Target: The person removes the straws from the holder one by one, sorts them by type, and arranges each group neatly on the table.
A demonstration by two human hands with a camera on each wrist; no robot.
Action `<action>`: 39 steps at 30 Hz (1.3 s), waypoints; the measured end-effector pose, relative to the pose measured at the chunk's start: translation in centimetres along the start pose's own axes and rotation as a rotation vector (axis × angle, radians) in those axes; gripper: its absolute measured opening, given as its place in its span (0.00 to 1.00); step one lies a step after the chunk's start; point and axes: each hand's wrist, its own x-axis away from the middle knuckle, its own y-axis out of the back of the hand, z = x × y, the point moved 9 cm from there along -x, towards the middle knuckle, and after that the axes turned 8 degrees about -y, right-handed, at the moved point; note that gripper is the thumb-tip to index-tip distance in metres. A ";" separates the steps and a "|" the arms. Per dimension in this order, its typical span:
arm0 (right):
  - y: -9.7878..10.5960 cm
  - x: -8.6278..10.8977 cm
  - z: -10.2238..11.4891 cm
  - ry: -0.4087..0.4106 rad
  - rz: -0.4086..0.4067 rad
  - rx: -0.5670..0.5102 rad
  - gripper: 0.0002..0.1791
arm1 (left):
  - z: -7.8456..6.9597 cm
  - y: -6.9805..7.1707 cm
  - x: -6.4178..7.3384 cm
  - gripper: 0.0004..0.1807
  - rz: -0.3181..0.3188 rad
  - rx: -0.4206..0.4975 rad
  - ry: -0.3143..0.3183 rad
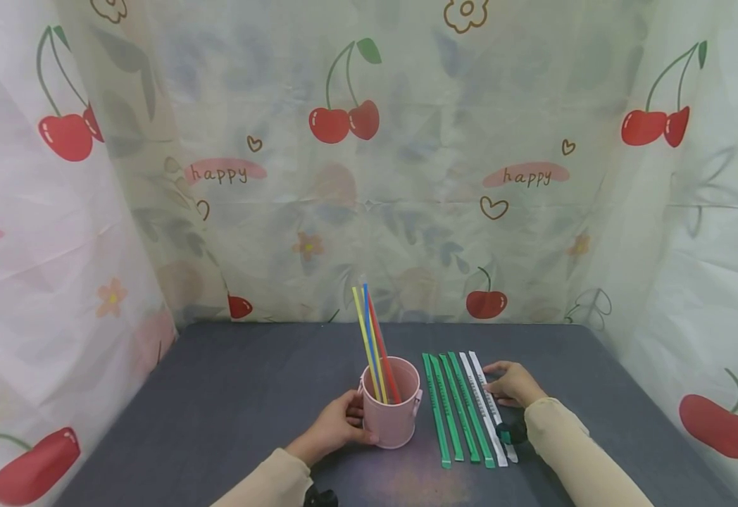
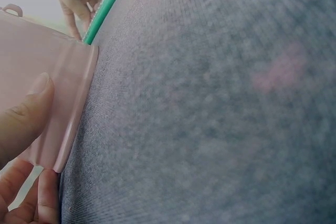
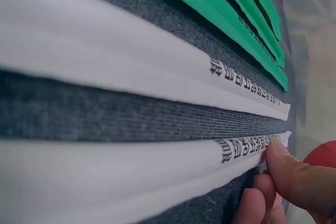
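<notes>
A small pink bucket (image 1: 389, 424) stands upright on the table, with several thin yellow, blue and red straws (image 1: 369, 331) leaning up out of it. My left hand (image 1: 337, 426) grips its left side, thumb (image 2: 29, 116) across the wall and fingers round the back near the base. To the right lies a row of paper-wrapped straws: several green ones (image 1: 456, 408) and two white ones (image 1: 484, 408). At the upper part of the outermost white wrapped straw (image 3: 115, 182), my right hand (image 1: 513, 384) pinches, thumb (image 3: 286, 163) on its printed edge and the other fingers curled below.
The dark cloth-covered table (image 1: 267, 380) reaches back to a printed curtain (image 1: 407, 176) with cherries, which also hangs at both sides. Dark wrist bands (image 1: 511, 432) sit at both cream sleeves (image 1: 572, 443).
</notes>
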 end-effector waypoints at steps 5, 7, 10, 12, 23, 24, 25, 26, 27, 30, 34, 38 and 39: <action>0.0 -0.3 -0.2 -0.006 0.010 -0.012 0.26 | 0.0 0.0 -0.1 0.38 -0.006 -0.008 -0.008; 0.0 -0.4 -0.2 0.000 0.015 -0.013 0.26 | 0.0 0.0 -0.1 0.38 -0.011 -0.014 -0.015; 0.0 -0.6 -0.3 0.006 0.021 -0.011 0.25 | -0.1 0.0 -0.1 0.38 -0.017 -0.025 -0.026; 0.0 -0.6 -0.3 0.007 0.024 -0.009 0.25 | 0.0 0.0 -0.1 0.37 -0.018 -0.026 -0.027; -0.1 -0.4 -0.4 -0.004 0.043 -0.031 0.25 | -0.2 0.0 -0.1 0.38 -0.013 -0.021 -0.031; -0.1 -0.4 -0.3 0.000 0.046 -0.031 0.25 | -0.2 0.0 -0.1 0.38 -0.013 -0.019 -0.032; -0.1 -0.4 -0.3 0.001 0.046 -0.034 0.25 | -0.2 0.0 -0.1 0.38 -0.014 -0.016 -0.032; -0.1 -0.4 -0.3 0.002 0.047 -0.035 0.25 | -0.3 0.0 -0.1 0.38 -0.014 -0.015 -0.034; -0.1 -0.3 -0.3 0.001 0.048 -0.038 0.25 | -0.3 0.0 -0.1 0.38 -0.014 -0.013 -0.036; -0.1 -0.3 -0.3 0.001 0.054 -0.042 0.25 | -0.2 0.0 -0.1 0.38 -0.013 -0.018 -0.035; -0.1 -0.3 -0.2 0.001 0.059 -0.045 0.24 | -0.1 0.1 -0.1 0.38 -0.012 -0.026 -0.026; -0.1 -0.3 -0.3 -0.010 0.057 -0.044 0.24 | -0.1 0.1 -0.2 0.38 -0.008 -0.023 -0.021; -0.1 -0.3 -0.3 -0.015 0.055 -0.044 0.24 | -0.1 0.1 -0.2 0.38 -0.007 -0.021 -0.019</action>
